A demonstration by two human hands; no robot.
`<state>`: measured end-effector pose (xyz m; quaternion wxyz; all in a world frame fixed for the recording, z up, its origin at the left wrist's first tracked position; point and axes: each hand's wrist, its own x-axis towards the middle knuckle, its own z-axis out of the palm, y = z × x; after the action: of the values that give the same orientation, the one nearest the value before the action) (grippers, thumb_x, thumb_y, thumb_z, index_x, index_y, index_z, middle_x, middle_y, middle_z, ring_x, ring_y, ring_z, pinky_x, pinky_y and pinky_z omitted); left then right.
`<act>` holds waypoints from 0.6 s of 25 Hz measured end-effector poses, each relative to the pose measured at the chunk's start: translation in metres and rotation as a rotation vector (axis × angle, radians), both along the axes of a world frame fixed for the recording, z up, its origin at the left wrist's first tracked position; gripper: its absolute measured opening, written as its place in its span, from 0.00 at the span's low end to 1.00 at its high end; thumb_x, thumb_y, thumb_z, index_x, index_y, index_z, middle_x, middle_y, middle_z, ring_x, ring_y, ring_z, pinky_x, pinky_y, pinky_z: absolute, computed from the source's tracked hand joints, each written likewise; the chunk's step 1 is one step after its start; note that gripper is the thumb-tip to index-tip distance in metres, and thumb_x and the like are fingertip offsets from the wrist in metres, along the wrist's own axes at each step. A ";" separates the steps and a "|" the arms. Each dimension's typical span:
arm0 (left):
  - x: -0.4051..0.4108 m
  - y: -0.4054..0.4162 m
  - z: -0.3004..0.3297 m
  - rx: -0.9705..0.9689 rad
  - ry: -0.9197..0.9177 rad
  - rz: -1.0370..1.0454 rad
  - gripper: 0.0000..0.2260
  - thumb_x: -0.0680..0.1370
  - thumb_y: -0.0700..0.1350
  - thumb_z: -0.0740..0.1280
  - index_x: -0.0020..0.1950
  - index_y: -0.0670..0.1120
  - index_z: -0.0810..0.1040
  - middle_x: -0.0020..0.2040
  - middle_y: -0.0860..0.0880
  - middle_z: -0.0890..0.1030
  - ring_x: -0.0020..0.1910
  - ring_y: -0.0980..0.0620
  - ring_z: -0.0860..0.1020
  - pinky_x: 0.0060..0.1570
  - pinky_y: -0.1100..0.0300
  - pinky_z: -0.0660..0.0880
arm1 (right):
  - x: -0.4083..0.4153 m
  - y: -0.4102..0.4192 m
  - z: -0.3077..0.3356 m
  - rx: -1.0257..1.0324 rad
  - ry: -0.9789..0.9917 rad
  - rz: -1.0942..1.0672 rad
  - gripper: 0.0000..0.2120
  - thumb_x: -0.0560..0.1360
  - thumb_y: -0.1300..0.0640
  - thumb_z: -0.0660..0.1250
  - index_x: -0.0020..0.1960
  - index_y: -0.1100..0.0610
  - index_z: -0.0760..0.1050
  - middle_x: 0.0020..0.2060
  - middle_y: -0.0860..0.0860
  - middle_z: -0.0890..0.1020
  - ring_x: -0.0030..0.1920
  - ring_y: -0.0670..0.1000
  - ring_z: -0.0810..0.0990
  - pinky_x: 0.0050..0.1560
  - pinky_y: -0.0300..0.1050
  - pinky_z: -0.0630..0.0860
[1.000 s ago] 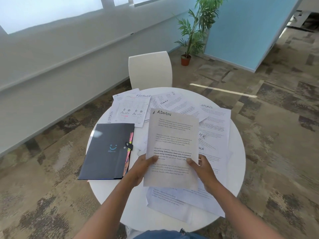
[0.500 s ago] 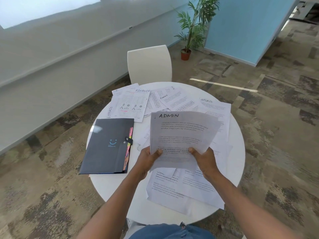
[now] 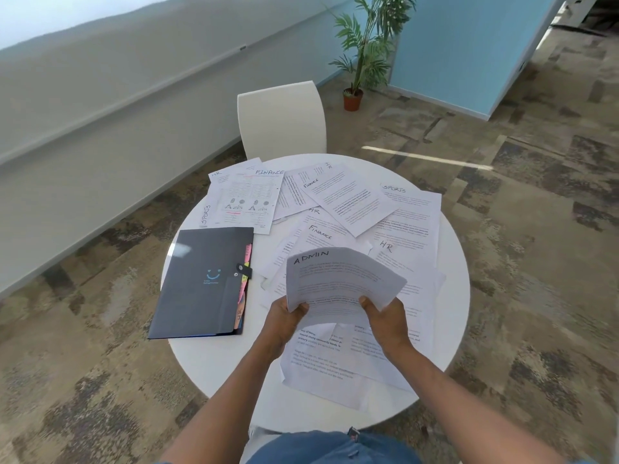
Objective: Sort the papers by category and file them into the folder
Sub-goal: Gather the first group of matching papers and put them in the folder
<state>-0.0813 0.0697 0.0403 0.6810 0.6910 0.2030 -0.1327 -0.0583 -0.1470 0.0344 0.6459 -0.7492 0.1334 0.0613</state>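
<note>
Head view, left to right: the dark folder (image 3: 204,283) lies shut on the left part of the round white table (image 3: 214,360), its long axis running away from the person and its coloured tabs (image 3: 245,279) and snap strap on the edge that faces the hands. Just right of it, the left hand (image 3: 284,321) pinches the lower left edge of the ADMIN sheet (image 3: 341,281), thumb on top; the right hand (image 3: 385,321) pinches the lower right edge the same way. The sheet is held above the table, bowed, its heading pointing away. Loose papers (image 3: 402,222) marked HR, FINANCE and SPORTS spread behind and to the right. The folder lies left of the grip, so the left hand is nearer and looks better placed to open it.
</note>
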 end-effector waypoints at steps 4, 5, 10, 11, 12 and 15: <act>0.000 0.001 -0.005 0.083 -0.010 -0.001 0.09 0.79 0.42 0.70 0.55 0.55 0.81 0.54 0.49 0.84 0.54 0.45 0.81 0.54 0.44 0.81 | 0.000 -0.002 -0.005 -0.147 -0.034 0.128 0.08 0.78 0.56 0.69 0.57 0.51 0.79 0.49 0.47 0.84 0.51 0.50 0.83 0.51 0.50 0.81; 0.000 0.001 -0.005 0.098 -0.013 0.013 0.07 0.80 0.43 0.69 0.54 0.55 0.80 0.53 0.49 0.84 0.54 0.45 0.81 0.54 0.44 0.81 | 0.001 -0.002 -0.006 -0.184 -0.030 0.138 0.07 0.78 0.55 0.68 0.57 0.52 0.79 0.49 0.48 0.85 0.50 0.51 0.83 0.50 0.52 0.81; 0.006 0.005 0.007 0.089 -0.056 0.054 0.05 0.81 0.45 0.66 0.55 0.54 0.80 0.53 0.50 0.84 0.52 0.46 0.82 0.51 0.48 0.82 | 0.009 0.003 0.000 -0.187 -0.049 0.108 0.08 0.78 0.53 0.68 0.55 0.55 0.78 0.47 0.52 0.84 0.49 0.54 0.82 0.47 0.47 0.79; 0.007 0.008 0.008 0.092 -0.063 0.049 0.06 0.81 0.46 0.67 0.55 0.54 0.80 0.53 0.50 0.84 0.52 0.47 0.82 0.52 0.48 0.82 | 0.010 0.005 0.001 -0.177 -0.059 0.118 0.09 0.78 0.54 0.69 0.57 0.55 0.77 0.47 0.52 0.83 0.49 0.53 0.82 0.47 0.46 0.79; 0.008 0.012 0.009 0.094 -0.064 0.041 0.05 0.81 0.47 0.67 0.55 0.54 0.81 0.54 0.50 0.85 0.52 0.47 0.83 0.52 0.48 0.82 | 0.011 0.007 0.003 -0.163 -0.057 0.127 0.11 0.77 0.54 0.70 0.59 0.56 0.77 0.48 0.52 0.83 0.50 0.53 0.81 0.48 0.45 0.79; 0.011 0.024 0.015 0.101 -0.044 0.015 0.05 0.81 0.46 0.67 0.54 0.55 0.81 0.53 0.51 0.85 0.50 0.50 0.84 0.47 0.55 0.82 | 0.018 0.014 0.003 -0.183 -0.034 0.162 0.15 0.77 0.53 0.71 0.60 0.59 0.78 0.49 0.52 0.83 0.52 0.54 0.82 0.51 0.47 0.78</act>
<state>-0.0700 0.0941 0.0557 0.6506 0.7256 0.1995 -0.1019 -0.0399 -0.1326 0.0378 0.5698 -0.8144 0.0664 0.0882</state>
